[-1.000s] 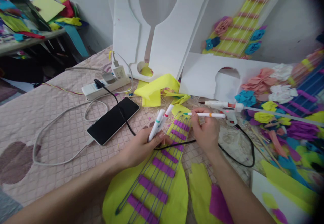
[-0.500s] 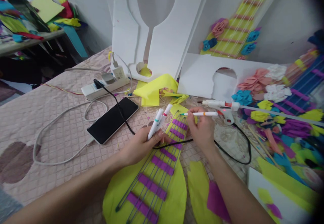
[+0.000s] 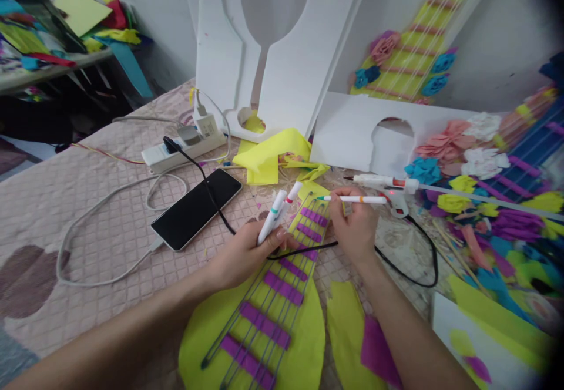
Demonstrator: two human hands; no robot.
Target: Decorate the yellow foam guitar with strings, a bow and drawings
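A yellow guitar-shaped piece [image 3: 304, 319] with purple strips and dark drawn lines lies at the bottom centre, its narrow neck pointing away from me. My left hand [image 3: 251, 246] is closed around two white markers [image 3: 272, 217], one with a green band and one with a red band, and rests by the neck's left edge. Between the fingers of my right hand [image 3: 356, 225] is a white marker with an orange band [image 3: 355, 199], its green tip at the top end of the neck. A black cable [image 3: 304, 250] runs across the neck between my hands.
A phone [image 3: 196, 209] and a power strip [image 3: 183, 148] lie at left. White boards [image 3: 295, 84] stand behind. A glue gun [image 3: 392, 187] sits right of my right hand, near paper flowers [image 3: 449, 143]. Yellow paper scraps [image 3: 262, 158] lie beyond the neck.
My right hand and its marker have shifted slightly to the right. My left hand keeps its hold on the two markers, almost unmoved.
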